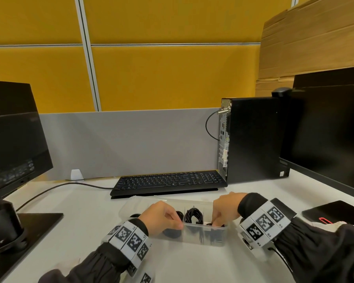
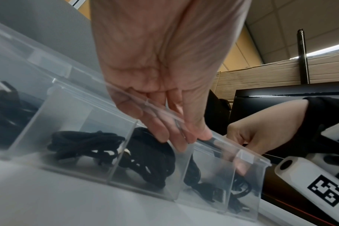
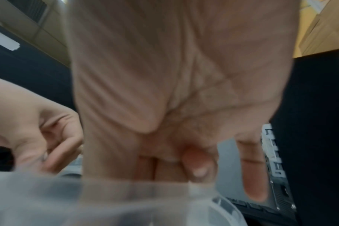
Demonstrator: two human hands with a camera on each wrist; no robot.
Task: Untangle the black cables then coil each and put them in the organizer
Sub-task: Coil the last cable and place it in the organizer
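Observation:
A clear plastic organizer [image 1: 204, 233] with several compartments sits on the white desk in front of me. Black coiled cables lie in it: one in the middle [image 1: 193, 216], one under my left hand [image 2: 151, 157], another beside it [image 2: 83, 143]. My left hand [image 1: 177, 220] holds the front wall, thumb on the rim and fingers [image 2: 164, 134] inside touching a coil. My right hand [image 1: 217, 221] reaches into the rightmost compartment, fingers curled with the thumb against them, on a black cable [image 2: 209, 189] with plugs. The right wrist view is blurred; the pinch itself is hidden.
A black keyboard [image 1: 170, 181] lies just behind the organizer, with a PC tower [image 1: 253, 139] to its right. Monitors stand at the left [image 1: 14, 135] and right [image 1: 331, 129]. A dark flat device [image 1: 335, 211] lies at the right. A cable [image 1: 59, 188] crosses the desk at the left.

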